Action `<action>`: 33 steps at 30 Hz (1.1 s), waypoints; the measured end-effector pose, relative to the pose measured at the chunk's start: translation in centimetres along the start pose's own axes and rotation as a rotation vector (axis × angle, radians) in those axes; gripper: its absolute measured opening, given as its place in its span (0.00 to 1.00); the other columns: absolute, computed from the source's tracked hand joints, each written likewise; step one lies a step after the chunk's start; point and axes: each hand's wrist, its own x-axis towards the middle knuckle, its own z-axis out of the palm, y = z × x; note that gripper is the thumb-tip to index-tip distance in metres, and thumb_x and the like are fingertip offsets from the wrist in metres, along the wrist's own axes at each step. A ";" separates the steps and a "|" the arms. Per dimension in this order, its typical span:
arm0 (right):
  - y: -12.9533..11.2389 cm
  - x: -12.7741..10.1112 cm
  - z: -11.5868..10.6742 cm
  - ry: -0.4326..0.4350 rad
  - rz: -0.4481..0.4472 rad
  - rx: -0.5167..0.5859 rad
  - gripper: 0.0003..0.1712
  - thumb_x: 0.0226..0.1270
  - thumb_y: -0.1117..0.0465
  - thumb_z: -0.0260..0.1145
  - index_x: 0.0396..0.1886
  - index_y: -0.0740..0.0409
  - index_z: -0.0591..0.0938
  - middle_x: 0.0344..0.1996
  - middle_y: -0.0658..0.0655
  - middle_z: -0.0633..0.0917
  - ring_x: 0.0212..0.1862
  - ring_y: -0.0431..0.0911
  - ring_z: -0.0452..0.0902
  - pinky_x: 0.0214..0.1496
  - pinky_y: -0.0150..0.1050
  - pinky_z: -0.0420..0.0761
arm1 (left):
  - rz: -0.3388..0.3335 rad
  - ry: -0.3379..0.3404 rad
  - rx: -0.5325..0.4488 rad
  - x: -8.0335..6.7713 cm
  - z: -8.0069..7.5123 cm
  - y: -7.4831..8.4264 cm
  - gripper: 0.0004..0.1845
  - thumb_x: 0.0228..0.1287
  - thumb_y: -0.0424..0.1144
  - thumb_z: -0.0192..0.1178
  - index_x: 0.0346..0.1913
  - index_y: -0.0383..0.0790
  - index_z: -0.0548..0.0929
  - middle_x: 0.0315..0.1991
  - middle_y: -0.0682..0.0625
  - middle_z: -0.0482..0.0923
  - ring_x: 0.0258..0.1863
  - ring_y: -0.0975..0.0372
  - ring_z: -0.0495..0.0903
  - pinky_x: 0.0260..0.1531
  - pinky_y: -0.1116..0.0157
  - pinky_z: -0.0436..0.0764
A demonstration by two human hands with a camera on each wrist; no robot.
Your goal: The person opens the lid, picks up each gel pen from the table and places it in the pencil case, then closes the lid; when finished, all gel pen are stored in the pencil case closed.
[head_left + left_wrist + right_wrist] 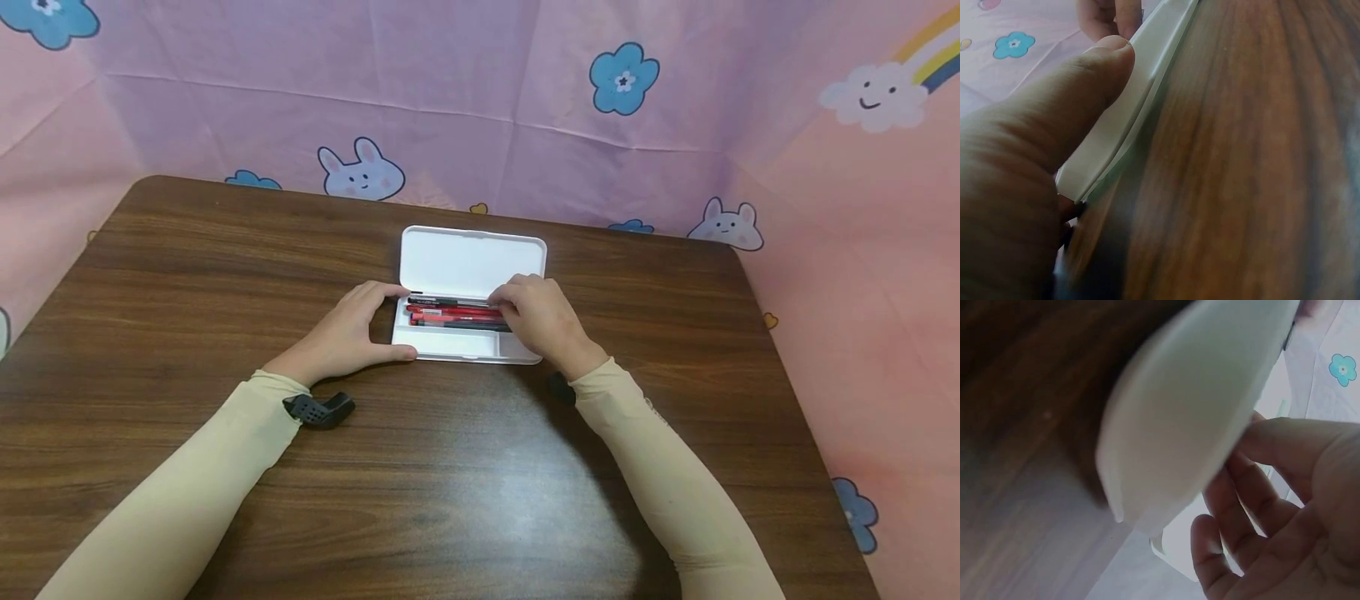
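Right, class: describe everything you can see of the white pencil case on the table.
The white pencil case looks like smooth plastic, rectangular with rounded corners. It lies open on the brown wooden table, its lid tilted back towards the pink backdrop. The tray holds red and black pens in the rear section; a narrower front section shows bare. The left hand holds its left end, thumb along the front edge. The right hand rests over the pens at the right.

There is one white case [471,265], open, on one table [450,483]. Inside it lie several pens [453,313], red and black; the exact number I cannot tell. Two hands are in view, the left hand [348,333] and the right hand [542,318].
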 end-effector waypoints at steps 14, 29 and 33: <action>0.4 -0.3 -0.7 -0.023 0.094 0.031 0.11 0.74 0.64 0.66 0.50 0.53 0.90 0.43 0.53 0.87 0.45 0.47 0.82 0.51 0.44 0.84 | 0.019 0.002 -0.005 0.2 0.1 0.0 0.53 0.52 0.68 0.74 0.76 0.47 0.66 0.74 0.46 0.65 0.76 0.49 0.60 0.73 0.40 0.62; 4.8 -3.2 -2.8 0.153 0.471 0.524 0.16 0.75 0.59 0.61 0.55 0.61 0.86 0.47 0.61 0.87 0.45 0.53 0.80 0.46 0.45 0.81 | 0.001 0.105 -0.146 0.2 -1.4 0.1 0.41 0.67 0.51 0.70 0.76 0.43 0.63 0.68 0.45 0.73 0.68 0.51 0.71 0.66 0.45 0.72; 4.9 -2.9 -2.6 0.010 0.478 0.634 0.24 0.75 0.62 0.63 0.68 0.62 0.76 0.50 0.64 0.84 0.44 0.57 0.84 0.45 0.48 0.87 | -0.061 0.154 -0.172 0.7 -2.4 0.4 0.34 0.73 0.44 0.65 0.77 0.44 0.64 0.65 0.46 0.76 0.55 0.55 0.81 0.49 0.53 0.81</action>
